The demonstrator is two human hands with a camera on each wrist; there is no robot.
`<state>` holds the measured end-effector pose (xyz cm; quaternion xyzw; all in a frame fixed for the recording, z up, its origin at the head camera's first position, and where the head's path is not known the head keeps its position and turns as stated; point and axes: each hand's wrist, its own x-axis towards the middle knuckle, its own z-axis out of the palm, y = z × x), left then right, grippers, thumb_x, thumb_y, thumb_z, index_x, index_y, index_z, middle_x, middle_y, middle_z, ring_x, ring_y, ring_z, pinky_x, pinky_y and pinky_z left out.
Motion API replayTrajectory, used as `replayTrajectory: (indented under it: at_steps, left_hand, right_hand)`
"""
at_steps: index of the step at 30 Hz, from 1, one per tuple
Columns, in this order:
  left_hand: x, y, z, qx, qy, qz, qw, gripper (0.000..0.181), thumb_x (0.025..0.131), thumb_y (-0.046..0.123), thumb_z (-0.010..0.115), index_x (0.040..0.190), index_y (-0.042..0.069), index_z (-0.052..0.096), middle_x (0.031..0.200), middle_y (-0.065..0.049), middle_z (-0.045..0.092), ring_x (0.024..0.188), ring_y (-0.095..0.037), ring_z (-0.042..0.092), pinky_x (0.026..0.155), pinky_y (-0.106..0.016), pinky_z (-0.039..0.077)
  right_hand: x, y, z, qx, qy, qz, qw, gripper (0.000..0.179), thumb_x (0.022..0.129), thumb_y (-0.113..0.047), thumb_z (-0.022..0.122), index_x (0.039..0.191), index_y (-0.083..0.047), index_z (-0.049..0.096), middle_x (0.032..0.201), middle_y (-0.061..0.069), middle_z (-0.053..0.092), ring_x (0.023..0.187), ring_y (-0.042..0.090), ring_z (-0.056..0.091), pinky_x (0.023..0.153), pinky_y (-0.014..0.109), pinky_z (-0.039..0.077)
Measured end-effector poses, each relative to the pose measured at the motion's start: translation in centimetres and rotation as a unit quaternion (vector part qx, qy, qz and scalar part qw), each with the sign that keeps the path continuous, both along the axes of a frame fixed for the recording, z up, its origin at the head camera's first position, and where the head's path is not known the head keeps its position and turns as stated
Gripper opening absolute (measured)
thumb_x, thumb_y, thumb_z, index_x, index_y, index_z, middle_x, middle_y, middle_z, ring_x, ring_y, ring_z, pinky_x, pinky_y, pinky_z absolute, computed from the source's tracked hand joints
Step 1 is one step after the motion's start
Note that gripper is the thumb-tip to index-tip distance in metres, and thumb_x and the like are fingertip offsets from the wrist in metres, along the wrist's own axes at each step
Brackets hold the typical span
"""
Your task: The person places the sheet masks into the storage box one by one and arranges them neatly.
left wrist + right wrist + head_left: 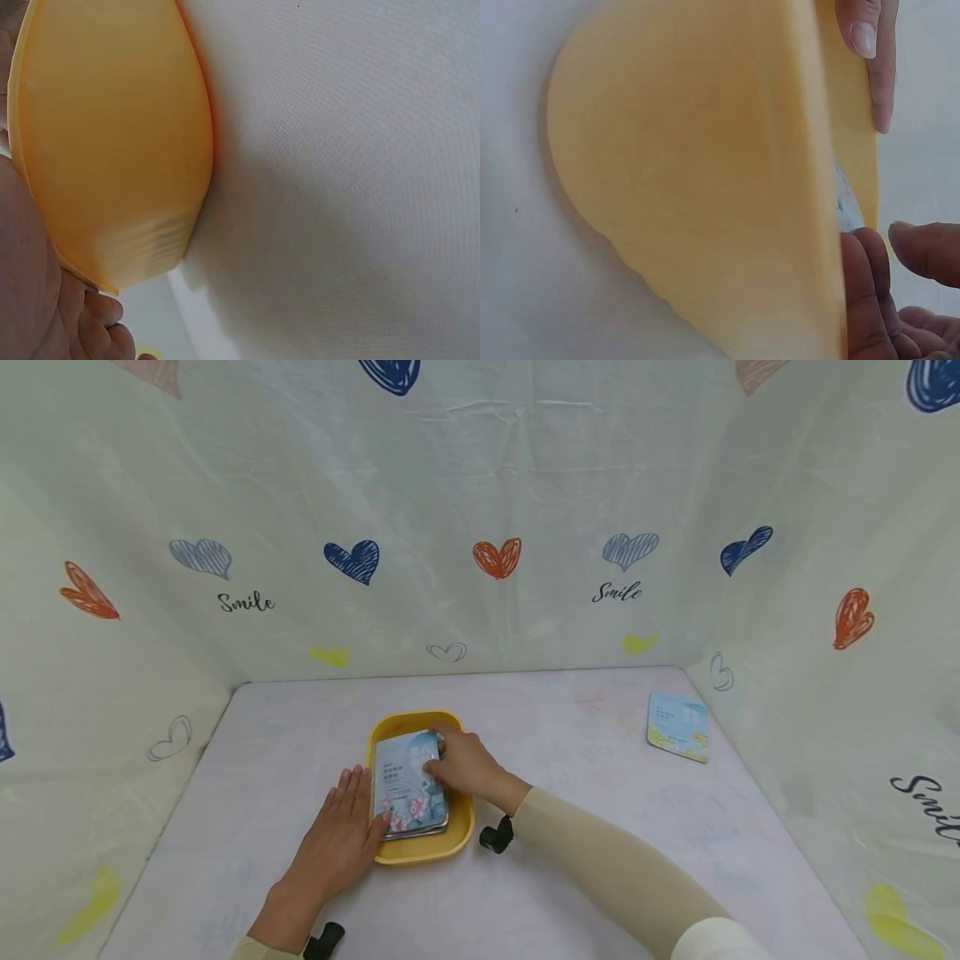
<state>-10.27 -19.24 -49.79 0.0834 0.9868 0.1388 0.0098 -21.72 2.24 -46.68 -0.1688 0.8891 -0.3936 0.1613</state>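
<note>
A yellow plastic tray (463,827) holds a small stack of thin, pale blue booklets (408,781), with pink flowers printed on the top one. My left hand (337,827) lies along the tray's left rim with fingers straight, its thumb reaching over to the stack's lower left corner. In the left wrist view the palm is against the rim of the tray (112,142). My right hand (468,764) is over the tray's right rim, at the stack's right edge. The right wrist view has its thumb (926,251) raised apart from the fingers, which dip inside the rim.
Another blue booklet (678,727), with yellow along its bottom, lies near the right edge of the white table (570,727). A curtain (420,485) printed with hearts surrounds the table at the back and sides. Dark wrist cameras (497,835) sit below both wrists.
</note>
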Motion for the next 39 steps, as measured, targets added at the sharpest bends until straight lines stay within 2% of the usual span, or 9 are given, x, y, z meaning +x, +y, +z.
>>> replayTrajectory:
  at_steps: [3, 6, 9, 11, 16, 24, 30, 35, 39]
  left_hand:
    - [0.0, 0.0, -0.1, 0.001, 0.003, -0.002, 1.0, 0.077, 0.112, 0.036, 0.049, 0.163, -0.012, 0.017, 0.171, -0.031, 0.02, 0.161, -0.047, 0.016, 0.128, -0.063, 0.022]
    - [0.0, 0.0, -0.1, 0.002, 0.006, -0.004, 1.0, 0.077, 0.112, 0.036, 0.049, 0.163, -0.012, 0.017, 0.171, -0.032, 0.02, 0.161, -0.047, 0.016, 0.128, -0.064, 0.022]
    - [0.1, 0.0, -0.1, 0.003, 0.004, -0.003, 1.0, 0.076, 0.112, 0.036, 0.048, 0.163, -0.012, 0.018, 0.17, -0.032, 0.02, 0.161, -0.048, 0.016, 0.128, -0.064, 0.022]
    - [0.1, 0.0, -0.1, 0.004, 0.001, 0.001, 1.0, 0.077, 0.112, 0.036, 0.048, 0.163, -0.012, 0.017, 0.17, -0.032, 0.02, 0.16, -0.048, 0.016, 0.128, -0.063, 0.022]
    - [0.2, 0.1, -0.1, 0.006, -0.001, 0.007, 1.0, 0.077, 0.111, 0.035, 0.049, 0.162, -0.013, 0.018, 0.17, -0.032, 0.021, 0.16, -0.049, 0.017, 0.128, -0.063, 0.022]
    - [0.0, 0.1, -0.2, 0.004, 0.0, 0.002, 1.0, 0.078, 0.111, 0.036, 0.049, 0.163, -0.013, 0.016, 0.171, -0.032, 0.02, 0.16, -0.048, 0.016, 0.128, -0.063, 0.022]
    - [-0.1, 0.1, -0.3, 0.01, -0.008, 0.002, 0.9999, 0.079, 0.112, 0.037, 0.048, 0.164, -0.012, 0.013, 0.172, -0.031, 0.017, 0.161, -0.048, 0.014, 0.129, -0.063, 0.021]
    - [-0.1, 0.0, -0.2, 0.01, -0.013, 0.003, 0.9999, 0.078, 0.112, 0.036, 0.047, 0.164, -0.012, 0.012, 0.172, -0.031, 0.017, 0.161, -0.047, 0.014, 0.129, -0.063, 0.02]
    - [-0.1, 0.0, -0.3, 0.01, -0.015, 0.003, 0.9998, 0.079, 0.112, 0.036, 0.048, 0.164, -0.011, 0.012, 0.172, -0.031, 0.017, 0.161, -0.047, 0.014, 0.129, -0.062, 0.02]
  right_hand:
    - [0.1, 0.4, 0.0, -0.036, 0.001, -0.023, 0.9991, 0.063, 0.101, -0.017, 0.072, 0.157, -0.008, 0.045, 0.13, 0.016, 0.071, 0.066, 0.01, 0.07, 0.063, 0.021, 0.061]
    - [0.0, 1.1, 0.0, -0.049, 0.038, -0.04, 0.9973, 0.056, 0.103, -0.02, 0.069, 0.154, -0.008, 0.048, 0.142, 0.015, 0.066, 0.077, 0.01, 0.072, 0.072, 0.024, 0.063]
    - [-0.4, 2.1, 0.0, -0.043, 0.091, -0.055, 0.9934, 0.051, 0.104, -0.022, 0.067, 0.151, -0.009, 0.051, 0.14, 0.011, 0.067, 0.086, 0.014, 0.071, 0.078, 0.026, 0.063]
    - [-0.9, 2.9, -0.1, -0.042, 0.123, -0.064, 0.9895, 0.05, 0.104, -0.023, 0.068, 0.149, -0.008, 0.053, 0.136, 0.011, 0.068, 0.09, 0.017, 0.07, 0.077, 0.028, 0.062]
    - [-2.5, 5.9, -0.5, -0.032, 0.166, -0.084, 0.9821, 0.05, 0.104, -0.022, 0.068, 0.148, -0.004, 0.053, 0.134, 0.018, 0.068, 0.095, 0.022, 0.073, 0.076, 0.034, 0.063]
    - [-5.2, 14.3, -1.9, 0.081, 0.213, -0.126, 0.9655, 0.053, 0.106, -0.023, 0.064, 0.15, 0.001, 0.05, 0.145, 0.022, 0.06, 0.116, 0.033, 0.07, 0.096, 0.05, 0.059]
    - [-5.9, 20.5, -2.3, 0.188, 0.216, -0.142, 0.9476, 0.056, 0.106, -0.022, 0.062, 0.151, 0.007, 0.046, 0.153, 0.029, 0.05, 0.14, 0.046, 0.051, 0.117, 0.059, 0.044]
    - [-6.0, 25.5, -3.5, 0.266, 0.213, -0.129, 0.9311, 0.06, 0.108, -0.022, 0.058, 0.152, 0.013, 0.038, 0.154, 0.036, 0.043, 0.142, 0.054, 0.043, 0.115, 0.066, 0.042]
    - [-5.7, 28.7, -4.2, 0.291, 0.174, -0.138, 0.9306, 0.069, 0.109, -0.031, 0.054, 0.155, 0.015, 0.03, 0.159, 0.039, 0.033, 0.147, 0.058, 0.032, 0.117, 0.074, 0.032]
